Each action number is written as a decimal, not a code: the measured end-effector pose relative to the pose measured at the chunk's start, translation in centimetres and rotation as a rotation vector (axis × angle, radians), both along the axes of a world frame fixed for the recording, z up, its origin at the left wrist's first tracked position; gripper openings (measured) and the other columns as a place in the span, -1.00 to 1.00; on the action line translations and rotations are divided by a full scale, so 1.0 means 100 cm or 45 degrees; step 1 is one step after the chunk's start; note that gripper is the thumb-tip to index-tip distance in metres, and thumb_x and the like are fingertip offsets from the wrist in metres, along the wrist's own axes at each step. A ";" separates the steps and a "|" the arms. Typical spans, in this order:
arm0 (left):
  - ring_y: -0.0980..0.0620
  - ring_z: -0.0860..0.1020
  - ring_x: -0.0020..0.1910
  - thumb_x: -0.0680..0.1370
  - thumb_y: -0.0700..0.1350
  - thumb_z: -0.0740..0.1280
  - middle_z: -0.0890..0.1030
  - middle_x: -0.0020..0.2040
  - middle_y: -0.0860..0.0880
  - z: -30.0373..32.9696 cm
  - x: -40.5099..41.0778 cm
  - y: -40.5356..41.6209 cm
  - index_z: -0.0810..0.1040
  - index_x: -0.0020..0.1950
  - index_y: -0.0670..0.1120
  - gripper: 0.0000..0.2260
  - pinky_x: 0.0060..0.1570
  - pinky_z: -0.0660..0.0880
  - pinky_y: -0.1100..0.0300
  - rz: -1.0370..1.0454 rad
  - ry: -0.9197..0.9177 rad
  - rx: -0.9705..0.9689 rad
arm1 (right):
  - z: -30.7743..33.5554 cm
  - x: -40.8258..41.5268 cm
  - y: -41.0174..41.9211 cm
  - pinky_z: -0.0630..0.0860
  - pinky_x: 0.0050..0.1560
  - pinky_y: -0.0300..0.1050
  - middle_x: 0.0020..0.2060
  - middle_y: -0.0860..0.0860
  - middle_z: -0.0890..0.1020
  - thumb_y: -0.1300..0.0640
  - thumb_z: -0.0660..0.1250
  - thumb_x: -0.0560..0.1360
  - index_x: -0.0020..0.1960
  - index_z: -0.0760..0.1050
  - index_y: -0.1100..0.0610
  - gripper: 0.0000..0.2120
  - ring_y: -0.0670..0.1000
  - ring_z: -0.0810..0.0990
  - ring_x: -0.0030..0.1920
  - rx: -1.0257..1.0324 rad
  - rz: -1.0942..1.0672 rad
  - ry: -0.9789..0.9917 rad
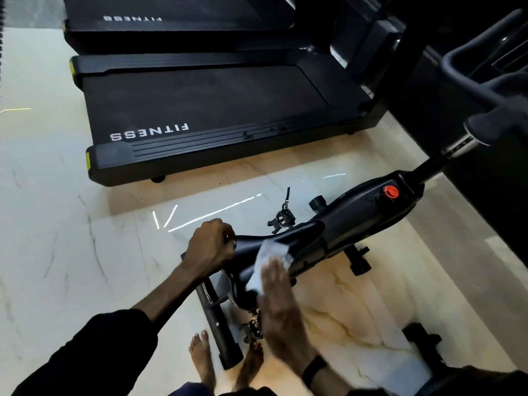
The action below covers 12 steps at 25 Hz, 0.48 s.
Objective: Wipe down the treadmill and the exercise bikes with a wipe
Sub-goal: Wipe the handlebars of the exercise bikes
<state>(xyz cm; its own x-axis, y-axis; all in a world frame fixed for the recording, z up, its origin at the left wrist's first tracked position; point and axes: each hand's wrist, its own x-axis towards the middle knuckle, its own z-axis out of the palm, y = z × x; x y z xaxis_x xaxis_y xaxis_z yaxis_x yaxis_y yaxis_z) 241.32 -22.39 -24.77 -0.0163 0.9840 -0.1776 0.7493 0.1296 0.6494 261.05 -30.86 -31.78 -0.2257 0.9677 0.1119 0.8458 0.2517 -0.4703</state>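
A black exercise bike [351, 212] stands in front of me, its saddle [257, 242] nearest. My left hand [210, 247] grips the rear of the saddle with curled fingers. My right hand [275, 290], blurred, presses a white wipe [270, 260] flat against the right side of the saddle with straight fingers. A black treadmill [200, 110] marked FITNESS lies on the floor beyond the bike. A second treadmill [171, 21] sits behind it.
The bike's handlebars [485, 90] reach in at the upper right, and a red knob [391, 191] sits on its frame. Pedals [281, 220] stick out to the side. My bare feet [225, 364] stand by the rear stabiliser bar [220, 324]. Pale marble floor [71, 252] spreads left.
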 end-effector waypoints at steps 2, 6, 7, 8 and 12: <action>-0.11 0.57 -0.11 0.40 -0.17 0.36 0.59 -0.13 -0.04 -0.001 -0.001 0.001 0.69 -0.14 -0.06 -0.88 -0.11 0.55 0.00 -0.028 0.017 -0.007 | 0.001 -0.021 -0.004 0.32 0.41 -0.04 0.42 0.37 0.33 0.04 0.17 0.65 0.44 0.25 0.39 -0.48 0.25 0.34 0.45 -0.018 -0.218 -0.033; -0.13 0.58 -0.11 0.42 -0.17 0.37 0.61 -0.11 -0.06 -0.001 -0.001 0.003 0.69 -0.12 -0.07 -0.89 -0.10 0.56 0.01 -0.048 0.035 -0.011 | 0.032 -0.022 0.033 -0.20 0.56 -0.08 0.53 0.20 -0.36 -0.13 -0.08 0.67 0.55 -0.33 0.27 -0.30 0.13 -0.28 0.58 -0.160 -0.353 0.202; -0.13 0.58 -0.10 0.42 -0.16 0.37 0.61 -0.11 -0.06 0.000 -0.001 0.003 0.69 -0.12 -0.08 -0.89 -0.10 0.56 0.01 -0.054 0.038 -0.010 | 0.030 -0.010 0.047 -0.22 0.52 -0.16 0.53 0.23 -0.37 -0.11 -0.03 0.67 0.54 -0.35 0.29 -0.27 0.16 -0.27 0.58 -0.088 -0.430 0.301; -0.12 0.57 -0.10 0.43 -0.15 0.37 0.61 -0.10 -0.06 0.001 -0.001 0.003 0.68 -0.12 -0.08 -0.89 -0.10 0.55 0.01 -0.064 0.043 -0.006 | 0.032 -0.005 0.072 -0.21 0.45 -0.25 0.53 0.25 -0.35 -0.08 0.01 0.68 0.55 -0.34 0.30 -0.27 0.15 -0.24 0.58 -0.101 -0.574 0.370; -0.12 0.57 -0.10 0.43 -0.15 0.36 0.59 -0.11 -0.05 -0.003 -0.003 0.002 0.68 -0.11 -0.07 -0.88 -0.11 0.55 -0.01 -0.068 0.013 0.010 | 0.038 -0.004 0.086 -0.24 0.34 -0.55 0.58 0.23 -0.16 0.13 0.03 0.70 0.59 -0.12 0.27 -0.44 0.11 -0.11 0.59 -0.144 -0.725 0.529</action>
<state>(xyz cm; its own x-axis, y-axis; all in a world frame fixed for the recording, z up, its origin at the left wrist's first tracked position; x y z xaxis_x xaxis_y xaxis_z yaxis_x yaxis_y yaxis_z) 241.01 -22.21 -25.07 0.0343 0.9849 -0.1698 0.7617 0.0842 0.6424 260.66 -22.26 -28.01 0.3575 0.9334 -0.0291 0.5765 -0.2451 -0.7795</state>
